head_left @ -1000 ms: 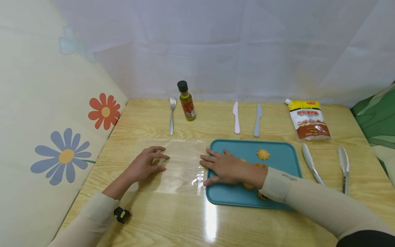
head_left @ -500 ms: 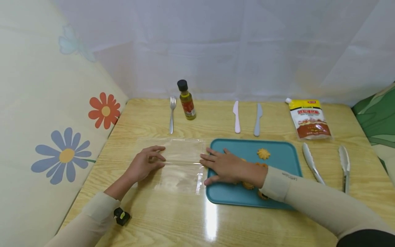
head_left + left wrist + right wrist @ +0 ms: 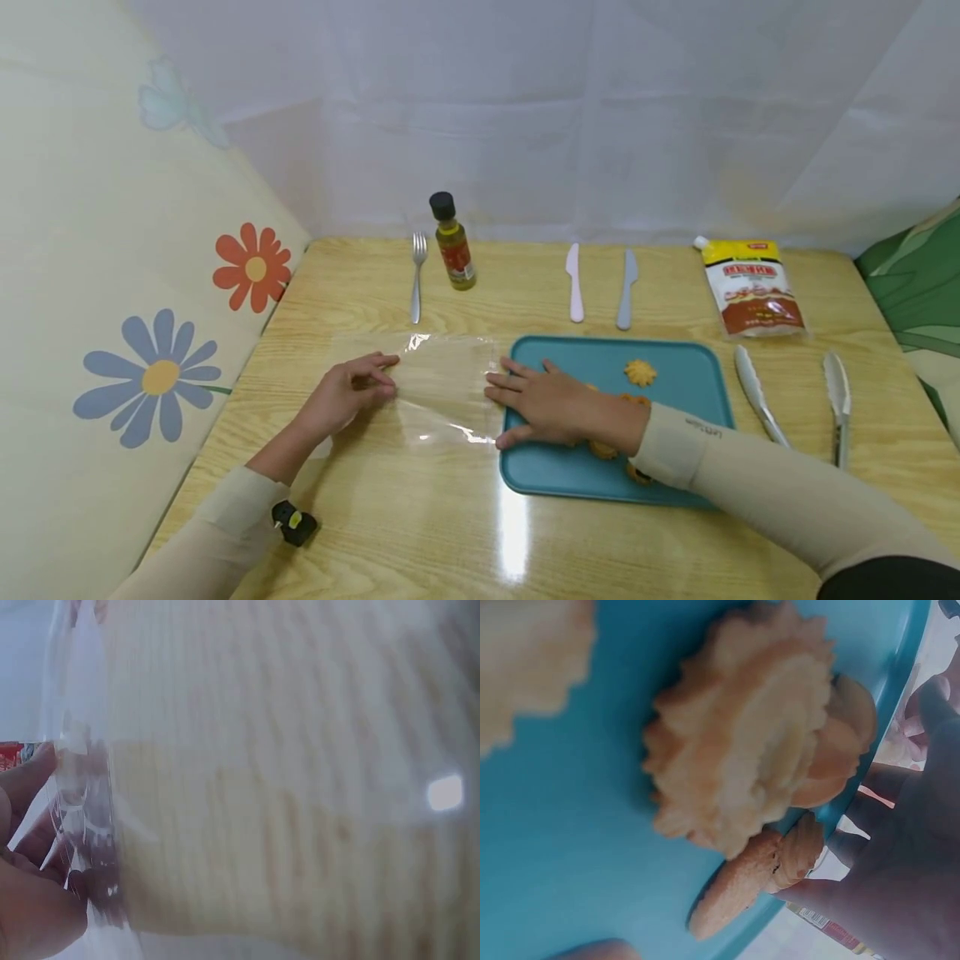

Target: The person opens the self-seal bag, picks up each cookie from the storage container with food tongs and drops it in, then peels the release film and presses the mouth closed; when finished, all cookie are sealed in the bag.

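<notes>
A clear plastic bag (image 3: 442, 383) lies on the wooden table left of a teal tray (image 3: 682, 358). My left hand (image 3: 386, 373) pinches the bag's left edge between thumb and fingers, and that side is raised a little. The left wrist view shows my fingertips (image 3: 37, 776) on the crinkled film (image 3: 82, 817). My right hand (image 3: 502, 392) lies flat over the tray's left rim, with its fingertips pressing the bag's right edge. One swirled cookie (image 3: 640, 372) sits apart on the tray. Other cookies (image 3: 742, 761) lie under my right palm and wrist, partly hidden.
Along the back stand a fork (image 3: 417, 279), an oil bottle (image 3: 452, 246), a white knife (image 3: 574, 283), a grey knife (image 3: 626, 287) and a sauce pouch (image 3: 750, 287). Tongs (image 3: 757, 396) lie right of the tray. A small black object (image 3: 296, 522) sits by my left forearm.
The bag's near edge has drawn in towards the hands and its left side has lifted under my left fingers. My right hand has stayed flat in place.
</notes>
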A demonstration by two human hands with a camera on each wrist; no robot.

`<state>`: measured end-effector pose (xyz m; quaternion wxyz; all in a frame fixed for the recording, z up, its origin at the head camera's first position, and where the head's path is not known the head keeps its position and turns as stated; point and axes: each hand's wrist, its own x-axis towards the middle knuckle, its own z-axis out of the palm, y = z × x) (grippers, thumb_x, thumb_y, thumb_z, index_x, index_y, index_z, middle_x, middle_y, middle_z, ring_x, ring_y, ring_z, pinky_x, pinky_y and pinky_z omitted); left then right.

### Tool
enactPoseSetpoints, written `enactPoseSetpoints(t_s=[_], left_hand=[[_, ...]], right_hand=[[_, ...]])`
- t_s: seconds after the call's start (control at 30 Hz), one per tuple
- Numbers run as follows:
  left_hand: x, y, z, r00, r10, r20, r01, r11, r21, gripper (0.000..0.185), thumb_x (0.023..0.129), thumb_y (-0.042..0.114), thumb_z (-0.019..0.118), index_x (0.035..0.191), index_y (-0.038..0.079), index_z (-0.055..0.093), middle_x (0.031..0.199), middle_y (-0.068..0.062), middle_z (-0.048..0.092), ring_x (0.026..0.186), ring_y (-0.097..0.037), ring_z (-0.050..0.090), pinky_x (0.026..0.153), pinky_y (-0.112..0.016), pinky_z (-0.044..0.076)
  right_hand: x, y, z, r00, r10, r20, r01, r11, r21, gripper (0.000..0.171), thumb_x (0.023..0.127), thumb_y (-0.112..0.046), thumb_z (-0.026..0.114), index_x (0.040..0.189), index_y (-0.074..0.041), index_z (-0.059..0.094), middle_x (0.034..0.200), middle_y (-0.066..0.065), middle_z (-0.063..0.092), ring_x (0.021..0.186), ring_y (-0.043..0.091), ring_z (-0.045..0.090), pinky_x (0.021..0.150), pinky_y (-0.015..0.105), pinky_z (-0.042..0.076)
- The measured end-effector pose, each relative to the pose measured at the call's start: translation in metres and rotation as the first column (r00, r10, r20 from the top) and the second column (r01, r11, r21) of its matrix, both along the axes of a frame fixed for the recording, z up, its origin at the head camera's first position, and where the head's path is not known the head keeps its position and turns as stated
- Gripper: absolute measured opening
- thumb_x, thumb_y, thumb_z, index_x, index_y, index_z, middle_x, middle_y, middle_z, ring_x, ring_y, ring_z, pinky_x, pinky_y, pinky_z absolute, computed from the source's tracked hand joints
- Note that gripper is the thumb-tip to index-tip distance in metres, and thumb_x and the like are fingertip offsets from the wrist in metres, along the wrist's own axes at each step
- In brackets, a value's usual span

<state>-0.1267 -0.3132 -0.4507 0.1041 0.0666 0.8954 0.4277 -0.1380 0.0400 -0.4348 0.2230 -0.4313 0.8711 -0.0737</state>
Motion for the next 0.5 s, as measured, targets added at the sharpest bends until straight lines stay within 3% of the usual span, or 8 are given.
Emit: enactPoseSetpoints(t_s=[0.37,0.43,0.5], left_hand=[[0.000,-0.011,0.000,0.997,0.027,0.070,-0.034,0.994,0.100,0.015,0.096,0.014,0.074,0.105,0.002,0.075,0.146,-0.012,0.060,0.153,-0.034,0.032,0.125,-0.055,0.021],[0.000,-0.013,0.000,0.997,0.028,0.075,-0.038,0.991,0.131,0.018,0.097,0.015,0.073,0.106,-0.001,0.074,0.145,-0.013,0.061,0.152,-0.034,0.033,0.125,-0.051,0.021],[0.001,-0.015,0.000,0.996,0.034,0.082,-0.047,0.985,0.163,0.022,0.098,0.016,0.073,0.107,-0.004,0.072,0.145,-0.014,0.060,0.152,-0.032,0.035,0.125,-0.039,0.025]], right_hand=[[0.000,0.000,0.002,1.000,-0.006,0.017,0.006,1.000,-0.005,0.084,0.098,-0.070,0.048,0.164,-0.024,0.028,0.172,-0.006,0.016,0.160,0.021,0.001,0.121,0.068,0.019],[0.000,0.000,0.002,1.000,-0.006,0.018,0.006,1.000,-0.006,0.083,0.098,-0.070,0.048,0.164,-0.023,0.028,0.172,-0.006,0.016,0.160,0.021,0.001,0.121,0.068,0.019],[0.000,0.000,0.002,1.000,-0.003,0.018,0.003,1.000,-0.006,0.084,0.098,-0.070,0.048,0.164,-0.023,0.028,0.172,-0.006,0.017,0.160,0.021,0.001,0.121,0.068,0.019]])
